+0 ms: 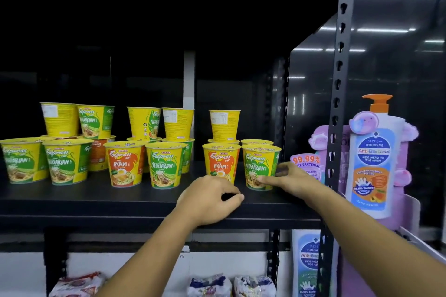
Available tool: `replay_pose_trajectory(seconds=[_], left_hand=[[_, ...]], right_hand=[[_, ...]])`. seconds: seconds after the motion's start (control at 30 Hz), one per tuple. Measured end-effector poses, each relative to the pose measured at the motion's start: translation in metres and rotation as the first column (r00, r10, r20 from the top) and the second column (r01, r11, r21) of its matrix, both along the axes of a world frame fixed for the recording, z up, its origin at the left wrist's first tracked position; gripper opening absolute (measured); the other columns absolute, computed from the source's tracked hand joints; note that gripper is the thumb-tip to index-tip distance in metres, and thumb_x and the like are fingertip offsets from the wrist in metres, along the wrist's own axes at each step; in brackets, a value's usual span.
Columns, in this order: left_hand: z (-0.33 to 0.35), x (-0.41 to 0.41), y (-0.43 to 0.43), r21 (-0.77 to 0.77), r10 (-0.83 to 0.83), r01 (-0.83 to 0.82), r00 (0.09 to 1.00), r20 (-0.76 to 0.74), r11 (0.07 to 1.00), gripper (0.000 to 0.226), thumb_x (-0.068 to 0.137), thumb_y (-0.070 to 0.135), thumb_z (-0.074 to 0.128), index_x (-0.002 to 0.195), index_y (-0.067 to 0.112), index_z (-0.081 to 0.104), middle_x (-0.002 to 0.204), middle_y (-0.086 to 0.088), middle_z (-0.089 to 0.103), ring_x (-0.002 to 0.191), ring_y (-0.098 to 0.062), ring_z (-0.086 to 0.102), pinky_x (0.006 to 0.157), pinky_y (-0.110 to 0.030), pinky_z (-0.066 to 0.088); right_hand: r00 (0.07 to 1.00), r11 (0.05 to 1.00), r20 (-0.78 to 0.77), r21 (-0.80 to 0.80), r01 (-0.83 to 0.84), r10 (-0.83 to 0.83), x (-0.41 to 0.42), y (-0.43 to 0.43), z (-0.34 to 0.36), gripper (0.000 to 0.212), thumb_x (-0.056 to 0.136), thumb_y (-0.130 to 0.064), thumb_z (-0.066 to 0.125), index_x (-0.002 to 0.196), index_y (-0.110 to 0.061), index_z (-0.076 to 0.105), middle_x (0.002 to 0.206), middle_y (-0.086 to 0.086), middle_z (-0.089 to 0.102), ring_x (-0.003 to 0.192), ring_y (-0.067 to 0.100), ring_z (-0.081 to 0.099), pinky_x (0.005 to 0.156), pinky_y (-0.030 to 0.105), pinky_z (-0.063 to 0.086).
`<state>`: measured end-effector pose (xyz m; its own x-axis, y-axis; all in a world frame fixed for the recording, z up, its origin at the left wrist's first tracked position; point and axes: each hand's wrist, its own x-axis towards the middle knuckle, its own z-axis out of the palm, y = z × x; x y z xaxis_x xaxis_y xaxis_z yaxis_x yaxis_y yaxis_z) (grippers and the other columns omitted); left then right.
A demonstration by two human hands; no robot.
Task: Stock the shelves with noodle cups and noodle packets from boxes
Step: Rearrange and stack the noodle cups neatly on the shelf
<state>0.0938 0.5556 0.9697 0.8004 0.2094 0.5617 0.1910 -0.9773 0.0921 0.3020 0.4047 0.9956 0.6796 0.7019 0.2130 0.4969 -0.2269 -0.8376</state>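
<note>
Right of centre, at the shelf: right hand (287, 176) grips the green Vegetarian cup (259, 164) low on its wall. The thumb lies across the front and the fingers are wrapped round the right side. The cup is upright on the black shelf (108, 198), last at the right end of the front row.

Just left of it, very close, stands the orange Ayam cup (220, 163), also upright. Left hand (210, 198) sits in front of that cup's base, over the shelf's front edge. Its fingers are curled in toward the thumb with a small dark gap between, and nothing is held. Cannot tell whether the knuckles touch the cup.

Further left along the front row are four more noodle cups (165, 165), all upright: green, orange, then two green toward the left edge of the frame. Behind them a second row is stacked two high, with five upper cups (143, 123) showing mostly yellow backs.

Right side of the frame: a perforated upright post (337, 79). Past it, a white pump bottle (371, 164) with an orange pump stands against a purple display card (321, 137).

Bottom of the frame, on a lower level: noodle packets (79, 283), partly cut off by the frame edge.
</note>
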Motion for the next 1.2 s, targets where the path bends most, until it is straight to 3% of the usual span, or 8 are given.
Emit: replay_pose_trajectory(seconds=[0.1, 0.27, 0.5, 0.57, 0.67, 0.83, 1.1, 1.2], left_hand=[[0.001, 0.002, 0.001, -0.078, 0.006, -0.006, 1.000, 0.007, 0.997, 0.041, 0.094, 0.062, 0.049, 0.115, 0.039, 0.076, 0.115, 0.024, 0.072, 0.106, 0.001, 0.062, 0.090, -0.035, 0.056], [0.000, 0.002, 0.003, -0.113, -0.005, 0.007, 1.000, 0.016, 0.994, 0.042, 0.092, 0.063, 0.050, 0.114, 0.040, 0.076, 0.114, 0.023, 0.073, 0.106, 0.000, 0.062, 0.089, -0.035, 0.056], [0.001, 0.002, 0.004, -0.124, -0.016, 0.017, 1.000, 0.012, 0.992, 0.041, 0.094, 0.062, 0.050, 0.113, 0.037, 0.077, 0.113, 0.021, 0.073, 0.104, -0.001, 0.062, 0.088, -0.038, 0.057], [0.001, 0.003, 0.005, -0.132, -0.013, 0.014, 1.000, 0.004, 0.991, 0.043, 0.092, 0.064, 0.049, 0.112, 0.038, 0.077, 0.112, 0.021, 0.073, 0.104, -0.002, 0.062, 0.088, -0.039, 0.057], [-0.001, 0.005, 0.008, -0.144, -0.002, 0.001, 1.000, -0.012, 0.990, 0.049, 0.088, 0.069, 0.044, 0.112, 0.041, 0.076, 0.112, 0.022, 0.072, 0.104, -0.003, 0.061, 0.086, -0.039, 0.057], [-0.002, 0.004, 0.008, -0.134, -0.010, 0.008, 1.000, -0.015, 0.991, 0.047, 0.091, 0.068, 0.044, 0.112, 0.040, 0.075, 0.111, 0.020, 0.071, 0.102, -0.004, 0.060, 0.085, -0.039, 0.057], [-0.002, 0.001, 0.009, -0.113, -0.040, 0.036, 0.999, -0.033, 0.993, 0.044, 0.095, 0.064, 0.046, 0.111, 0.036, 0.076, 0.109, 0.016, 0.072, 0.100, -0.008, 0.061, 0.083, -0.039, 0.057], [-0.003, 0.003, 0.011, -0.115, -0.039, 0.037, 0.999, -0.014, 0.993, 0.047, 0.092, 0.066, 0.042, 0.109, 0.037, 0.076, 0.105, 0.017, 0.072, 0.097, -0.006, 0.061, 0.081, -0.039, 0.057]], right_hand=[[1.000, 0.998, -0.020, 0.061, 0.022, -0.021, -0.002, 0.008, 0.003, 0.132, 0.034, -0.067, 0.097, 0.141, -0.015, 0.039, 0.122, -0.002, 0.063, 0.111, 0.015, 0.062, 0.104, 0.040, 0.050], [0.998, 0.987, 0.062, 0.159, 0.019, -0.029, -0.009, 0.020, -0.010, 0.113, 0.038, -0.066, 0.095, 0.129, -0.027, 0.040, 0.119, -0.008, 0.065, 0.107, 0.011, 0.064, 0.102, 0.044, 0.053], [0.997, 0.982, -0.002, 0.176, -0.070, 0.071, 0.004, 0.015, -0.013, 0.106, 0.064, -0.041, 0.096, 0.148, -0.021, 0.034, 0.131, -0.005, 0.061, 0.114, 0.010, 0.061, 0.103, 0.037, 0.049], [0.997, 0.987, -0.014, 0.144, -0.076, 0.079, 0.006, 0.013, -0.013, 0.111, 0.063, -0.046, 0.096, 0.151, -0.022, 0.032, 0.137, -0.004, 0.059, 0.120, 0.013, 0.059, 0.106, 0.038, 0.047], [0.999, 0.995, 0.011, 0.096, -0.042, 0.042, 0.005, 0.010, -0.013, 0.127, 0.044, -0.063, 0.095, 0.148, -0.024, 0.034, 0.136, -0.007, 0.059, 0.123, 0.015, 0.058, 0.111, 0.047, 0.046], [0.999, 0.997, 0.045, 0.071, 0.002, -0.005, 0.000, 0.010, -0.014, 0.128, 0.038, -0.068, 0.095, 0.144, -0.028, 0.035, 0.127, -0.007, 0.064, 0.115, 0.013, 0.064, 0.107, 0.047, 0.049], [0.995, 0.996, 0.096, 0.082, 0.021, -0.029, -0.006, 0.010, -0.017, 0.085, 0.060, -0.056, 0.093, 0.132, -0.033, 0.052, 0.124, -0.013, 0.068, 0.114, 0.008, 0.064, 0.109, 0.047, 0.048], [0.995, 0.996, 0.093, 0.088, 0.014, -0.022, -0.006, 0.011, -0.016, 0.079, 0.064, -0.052, 0.093, 0.130, -0.034, 0.054, 0.123, -0.014, 0.068, 0.115, 0.009, 0.063, 0.109, 0.047, 0.048]])
